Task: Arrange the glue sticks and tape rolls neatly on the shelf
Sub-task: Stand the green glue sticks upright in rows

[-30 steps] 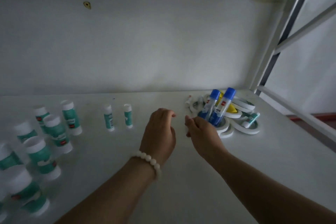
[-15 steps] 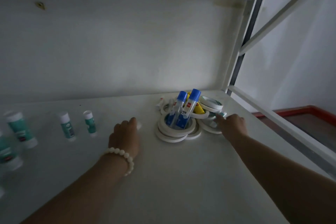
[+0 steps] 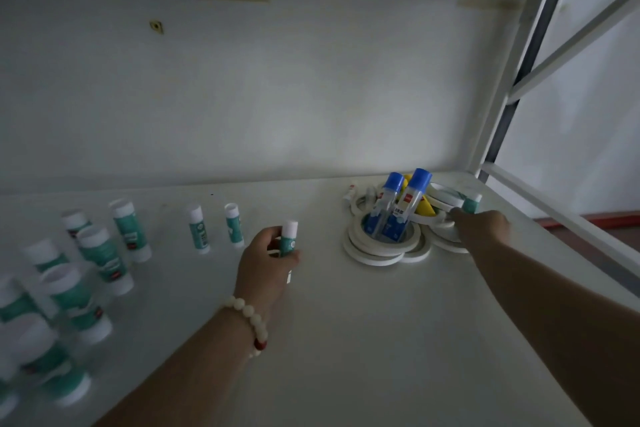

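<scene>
Left hand (image 3: pixel 266 260) grips small teal-and-white glue stick (image 3: pixel 288 239) upright; right hand (image 3: pixel 483 227) pinches 2nd teal stick (image 3: pixel 471 203) beside white tape rolls (image 3: pixel 377 250).

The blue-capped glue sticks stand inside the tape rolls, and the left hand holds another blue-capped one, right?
No. The head view shows the left hand holding a green, white-capped glue stick; the blue-capped glue sticks do stand inside the tape rolls.

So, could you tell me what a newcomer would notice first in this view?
Probably the two blue-capped glue sticks standing upright inside a stack of white tape rolls at the back right of the shelf, with the right hand reaching beside them. Next, the left hand gripping a small green glue stick mid-shelf, near clustered green sticks at left.
</scene>
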